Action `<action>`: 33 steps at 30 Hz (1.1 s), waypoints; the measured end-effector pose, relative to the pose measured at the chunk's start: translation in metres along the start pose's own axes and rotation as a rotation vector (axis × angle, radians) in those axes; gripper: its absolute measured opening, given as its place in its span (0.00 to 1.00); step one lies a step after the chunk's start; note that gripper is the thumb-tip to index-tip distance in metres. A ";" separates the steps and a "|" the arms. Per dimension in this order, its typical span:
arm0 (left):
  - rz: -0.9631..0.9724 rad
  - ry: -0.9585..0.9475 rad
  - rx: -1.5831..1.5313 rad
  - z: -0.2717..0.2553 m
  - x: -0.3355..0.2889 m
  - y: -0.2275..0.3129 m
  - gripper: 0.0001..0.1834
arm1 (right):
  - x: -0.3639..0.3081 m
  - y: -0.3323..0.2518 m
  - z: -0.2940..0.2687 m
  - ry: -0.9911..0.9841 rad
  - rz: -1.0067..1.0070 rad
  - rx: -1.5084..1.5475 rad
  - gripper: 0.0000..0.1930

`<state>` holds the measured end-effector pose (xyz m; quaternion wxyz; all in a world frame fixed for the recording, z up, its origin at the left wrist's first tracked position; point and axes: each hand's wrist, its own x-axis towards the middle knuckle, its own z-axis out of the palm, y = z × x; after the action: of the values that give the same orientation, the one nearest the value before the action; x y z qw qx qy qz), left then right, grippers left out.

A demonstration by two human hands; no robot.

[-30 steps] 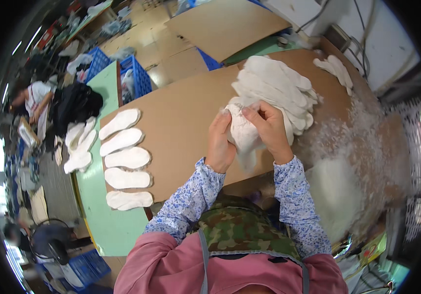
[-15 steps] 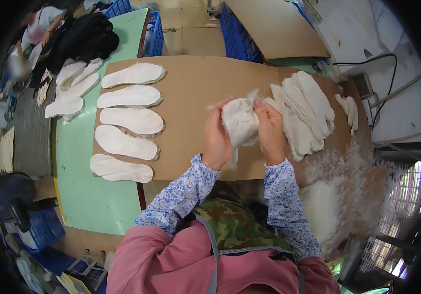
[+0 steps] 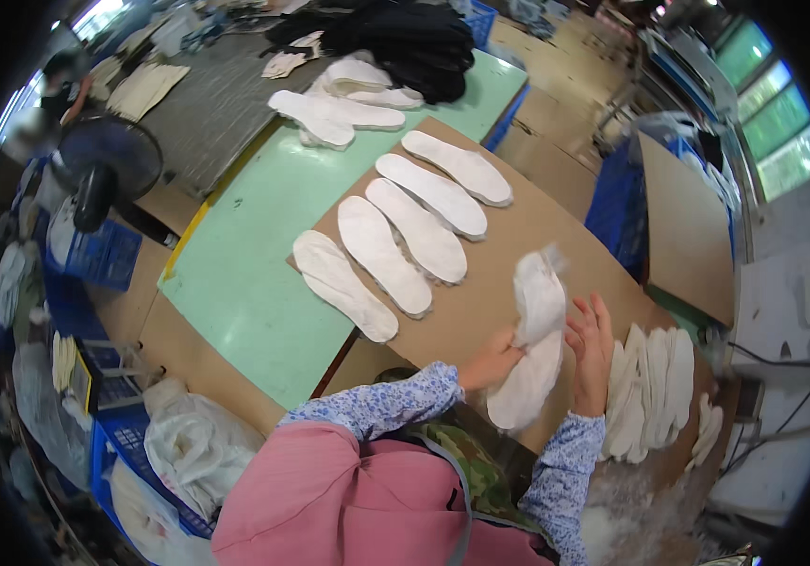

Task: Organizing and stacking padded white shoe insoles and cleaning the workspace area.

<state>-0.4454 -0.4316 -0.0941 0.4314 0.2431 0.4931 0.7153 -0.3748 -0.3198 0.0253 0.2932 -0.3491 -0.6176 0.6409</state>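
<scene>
My left hand (image 3: 488, 363) pinches a white fluffy insole (image 3: 526, 382) at its narrow waist. The insole is held above the cardboard, its far end blurred and fuzzy with fibres. Close to its right side is my right hand (image 3: 590, 354), fingers spread and raised, apparently apart from it. Left of my hands, several white insoles (image 3: 416, 236) lie in a slanting row on the brown cardboard sheet (image 3: 556, 231). A stack of similar white pieces (image 3: 648, 391) lies to the right of my right hand.
The cardboard lies on a green tabletop (image 3: 235, 269). More white insoles (image 3: 339, 118) and a black cloth pile (image 3: 405, 42) are at the far end. Loose white fluff (image 3: 631, 500) lies at the near right. A fan (image 3: 108, 174) and blue crates (image 3: 103, 255) stand at the left.
The view has turned left. The insole, bunched between both hands before, now extends lengthwise from my left hand. My right hand has let go and its fingers have spread.
</scene>
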 end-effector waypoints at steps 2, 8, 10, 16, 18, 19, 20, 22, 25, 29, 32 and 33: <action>-0.044 0.134 0.103 -0.039 0.019 0.033 0.17 | 0.003 0.014 -0.020 -0.028 0.106 -0.004 0.24; 0.358 0.425 0.405 -0.186 0.110 0.185 0.12 | -0.025 0.068 -0.089 0.068 0.255 -0.102 0.18; 0.385 0.476 0.180 -0.245 0.153 0.220 0.16 | -0.043 0.087 -0.103 0.135 0.356 -0.133 0.17; -0.251 0.949 0.219 -0.374 0.205 0.240 0.24 | -0.105 0.129 -0.115 0.240 0.482 -0.010 0.15; -0.279 0.903 0.414 -0.394 0.193 0.234 0.24 | -0.124 0.137 -0.118 0.239 0.484 0.030 0.15; -0.275 0.804 0.534 -0.388 0.198 0.230 0.24 | -0.132 0.140 -0.120 0.273 0.484 0.035 0.15; -0.084 0.835 0.668 -0.359 0.214 0.211 0.18 | -0.139 0.140 -0.123 0.350 0.436 0.045 0.11; 0.224 0.608 0.630 -0.277 0.246 0.161 0.10 | -0.151 0.136 -0.153 0.453 0.443 -0.011 0.09; 0.235 0.025 0.492 -0.131 0.259 0.122 0.11 | -0.169 0.110 -0.187 0.599 0.378 -0.227 0.13; 0.213 -0.297 0.681 0.006 0.192 0.112 0.14 | -0.169 0.075 -0.244 0.610 0.339 -0.147 0.08; 0.092 -0.522 0.634 0.077 0.157 0.086 0.16 | -0.189 0.073 -0.295 0.710 0.119 -0.261 0.10; 0.097 -0.630 0.594 0.090 0.150 0.073 0.16 | -0.197 0.071 -0.309 0.769 0.090 -0.259 0.10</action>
<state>-0.4799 -0.2688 -0.0036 0.4380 0.5860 0.5098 0.4526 -0.0052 -0.3020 -0.0263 0.4282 -0.6241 -0.5225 0.3927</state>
